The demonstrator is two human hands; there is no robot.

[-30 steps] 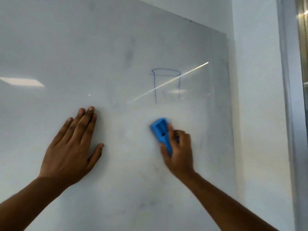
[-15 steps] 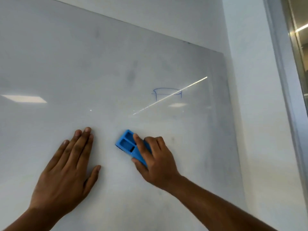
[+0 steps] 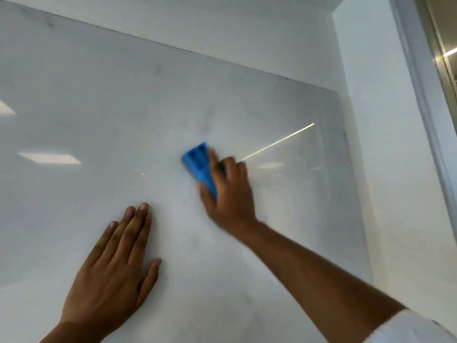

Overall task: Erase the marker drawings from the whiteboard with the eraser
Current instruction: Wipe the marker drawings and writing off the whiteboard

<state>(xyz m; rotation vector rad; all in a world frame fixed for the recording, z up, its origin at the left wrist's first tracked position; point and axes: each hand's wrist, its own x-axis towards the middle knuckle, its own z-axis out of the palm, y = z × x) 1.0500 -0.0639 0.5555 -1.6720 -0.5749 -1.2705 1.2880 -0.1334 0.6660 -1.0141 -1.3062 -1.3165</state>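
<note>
A glossy whiteboard (image 3: 103, 110) fills most of the view, with faint grey smudges and no blue line showing on it. My right hand (image 3: 231, 194) presses a blue eraser (image 3: 199, 164) against the board near its middle, slightly blurred by motion. The eraser's ribbed back faces me, and my fingers wrap its right side. My left hand (image 3: 116, 266) lies flat on the board below and to the left, fingers together, holding nothing.
A white wall (image 3: 395, 169) borders the board on the right, with a window frame (image 3: 420, 78) beyond it. Ceiling light reflections streak across the board's surface.
The blue cup-shaped drawing has vanished stroke by stroke. My right hand swept the eraser left, then up to where the drawing was. My left hand stayed flat; the camera tilted up.
</note>
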